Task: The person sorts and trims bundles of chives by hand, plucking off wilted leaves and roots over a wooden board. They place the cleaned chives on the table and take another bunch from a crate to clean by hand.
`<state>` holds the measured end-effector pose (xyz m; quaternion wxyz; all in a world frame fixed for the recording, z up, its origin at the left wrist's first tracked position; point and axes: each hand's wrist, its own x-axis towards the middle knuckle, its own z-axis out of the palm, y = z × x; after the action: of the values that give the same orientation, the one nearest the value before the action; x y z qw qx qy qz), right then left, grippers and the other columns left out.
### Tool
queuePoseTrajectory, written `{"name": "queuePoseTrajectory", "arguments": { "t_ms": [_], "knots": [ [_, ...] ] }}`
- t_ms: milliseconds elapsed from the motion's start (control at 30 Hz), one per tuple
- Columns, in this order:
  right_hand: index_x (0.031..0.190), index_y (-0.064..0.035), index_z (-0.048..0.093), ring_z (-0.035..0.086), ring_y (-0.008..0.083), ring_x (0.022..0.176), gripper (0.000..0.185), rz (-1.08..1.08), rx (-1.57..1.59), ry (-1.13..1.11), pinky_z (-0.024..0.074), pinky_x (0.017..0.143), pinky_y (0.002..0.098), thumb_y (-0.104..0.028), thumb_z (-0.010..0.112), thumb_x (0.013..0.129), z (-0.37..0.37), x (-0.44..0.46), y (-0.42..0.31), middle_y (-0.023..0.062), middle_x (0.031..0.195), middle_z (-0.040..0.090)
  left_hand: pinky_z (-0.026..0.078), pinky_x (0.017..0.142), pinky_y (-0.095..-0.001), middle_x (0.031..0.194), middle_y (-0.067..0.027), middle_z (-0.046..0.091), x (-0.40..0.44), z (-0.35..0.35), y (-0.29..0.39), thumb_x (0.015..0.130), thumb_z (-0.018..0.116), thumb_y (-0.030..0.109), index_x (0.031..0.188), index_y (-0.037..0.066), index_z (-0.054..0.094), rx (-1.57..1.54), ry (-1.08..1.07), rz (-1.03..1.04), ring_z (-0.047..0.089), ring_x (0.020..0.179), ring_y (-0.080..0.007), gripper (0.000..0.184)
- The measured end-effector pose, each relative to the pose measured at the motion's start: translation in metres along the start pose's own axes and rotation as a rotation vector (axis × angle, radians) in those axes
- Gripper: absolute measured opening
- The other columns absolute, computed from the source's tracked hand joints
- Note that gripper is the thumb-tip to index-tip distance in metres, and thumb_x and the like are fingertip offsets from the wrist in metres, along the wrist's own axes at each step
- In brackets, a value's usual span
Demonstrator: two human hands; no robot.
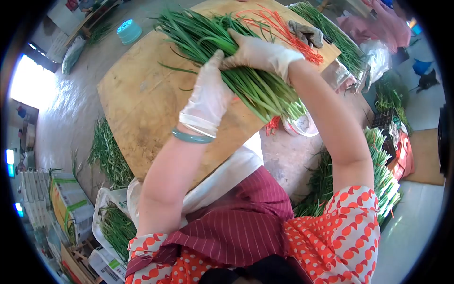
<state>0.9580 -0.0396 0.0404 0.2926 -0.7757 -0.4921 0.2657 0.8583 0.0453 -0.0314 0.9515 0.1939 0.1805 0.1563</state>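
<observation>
A large bunch of long green stalks [265,92] lies slantwise over the wooden board [137,104], dark leaves at the upper left, paler cut ends at the lower right. My left hand [208,92], in a white glove with a green bangle at the wrist, grips the near side of the bunch. My right hand [260,52], gloved too, wraps over its far side, thumb close to the left hand's fingers. Beyond the right hand lie orange-red ties [283,31] and a grey glove [306,34] on the board.
Greens fill a white crate [101,208] at the lower left. Bundled stalks [378,165] stand at the right. A white tub [305,127] sits below the board's right edge. A turquoise basket [128,32] is on the floor; more stalks [331,35] lie at the upper right.
</observation>
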Motion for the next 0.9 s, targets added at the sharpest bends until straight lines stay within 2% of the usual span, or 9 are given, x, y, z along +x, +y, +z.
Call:
{"name": "queuePoseTrajectory", "arguments": {
  "t_ms": [333,467,533,667,700,767,800,867,900],
  "knots": [
    [0.141,0.0013,0.015,0.051,0.0374,0.110,0.100,0.227,-0.239,0.078,0.0405,0.093,0.0370,-0.037,0.072,0.069,0.028,-0.040,0.044,0.0266,0.121,0.050,0.050,0.079,-0.0351,0.104,-0.0111,0.060,0.013,-0.032,-0.073,0.092,0.046,0.019,0.111,0.005,0.056,0.348,0.043,0.056,0.059,0.090,-0.0249,0.026],
    [0.140,0.0004,0.020,0.053,0.0368,0.107,0.094,0.322,-0.539,0.045,0.0425,0.091,0.0402,-0.038,0.071,0.071,0.036,-0.045,0.040,0.0237,0.121,0.050,0.049,0.079,-0.0357,0.105,-0.0105,0.060,0.014,-0.024,-0.075,0.093,0.043,0.020,0.111,0.005,0.056,0.251,0.187,-0.056,0.058,0.091,-0.0240,0.027],
    [0.140,0.0006,0.023,0.051,0.0384,0.109,0.092,0.246,-0.750,0.223,0.0433,0.091,0.0399,-0.038,0.071,0.071,0.041,-0.045,0.040,0.0225,0.126,0.047,0.048,0.080,-0.0351,0.105,-0.0104,0.060,0.016,-0.030,-0.078,0.093,0.041,0.020,0.112,0.005,0.056,0.514,0.104,0.039,0.058,0.093,-0.0237,0.028],
    [0.143,-0.0078,0.017,0.037,0.0384,0.125,0.110,0.238,-0.805,0.175,0.0363,0.099,0.0484,-0.040,0.080,0.059,0.049,-0.037,0.034,0.0193,0.144,0.026,0.046,0.082,-0.0329,0.105,-0.0110,0.061,0.015,-0.034,-0.066,0.093,0.040,0.021,0.111,0.004,0.056,0.762,-0.035,0.114,0.057,0.096,-0.0217,0.029],
    [0.145,-0.0126,0.011,0.029,0.0377,0.131,0.118,0.333,-0.676,0.095,0.0304,0.101,0.0550,-0.041,0.082,0.054,0.046,-0.035,0.031,0.0176,0.148,0.018,0.046,0.084,-0.0316,0.109,-0.0156,0.059,0.013,-0.033,-0.057,0.086,0.052,0.015,0.111,-0.001,0.055,0.813,-0.096,0.103,0.057,0.100,-0.0213,0.029],
    [0.145,-0.0130,0.010,0.028,0.0375,0.131,0.119,0.350,-0.647,0.114,0.0298,0.101,0.0560,-0.040,0.083,0.054,0.053,-0.028,0.046,0.0172,0.148,0.017,0.045,0.088,-0.0321,0.114,-0.0217,0.058,0.002,-0.042,-0.026,0.079,0.065,0.018,0.111,-0.004,0.054,1.973,-0.239,0.626,0.057,0.105,-0.0205,0.040],
    [0.145,-0.0134,0.009,0.027,0.0374,0.132,0.120,0.376,-0.616,0.132,0.0293,0.101,0.0569,-0.040,0.083,0.054,0.056,-0.025,0.054,0.0168,0.148,0.017,0.045,0.088,-0.0321,0.114,-0.0217,0.058,0.000,-0.041,-0.016,0.079,0.065,0.018,0.111,-0.004,0.054,1.974,-0.236,0.624,0.057,0.105,-0.0205,0.040],
    [0.145,-0.0140,0.007,0.026,0.0371,0.132,0.121,0.379,-0.604,0.120,0.0292,0.101,0.0565,-0.039,0.083,0.054,0.057,-0.025,0.052,0.0156,0.149,0.016,0.045,0.089,-0.0322,0.110,-0.0214,0.059,-0.005,-0.029,0.001,0.081,0.062,0.027,0.112,-0.004,0.054,0.868,0.097,-0.290,0.057,0.103,-0.0201,0.045],
    [0.145,-0.0139,0.007,0.027,0.0369,0.132,0.121,0.381,-0.622,0.141,0.0292,0.101,0.0571,-0.039,0.083,0.054,0.060,-0.025,0.052,0.0153,0.149,0.017,0.046,0.087,-0.0324,0.109,-0.0166,0.060,-0.011,-0.028,0.009,0.083,0.059,0.030,0.112,-0.002,0.056,1.138,0.085,-0.203,0.057,0.101,-0.0203,0.043]
  ]
}}
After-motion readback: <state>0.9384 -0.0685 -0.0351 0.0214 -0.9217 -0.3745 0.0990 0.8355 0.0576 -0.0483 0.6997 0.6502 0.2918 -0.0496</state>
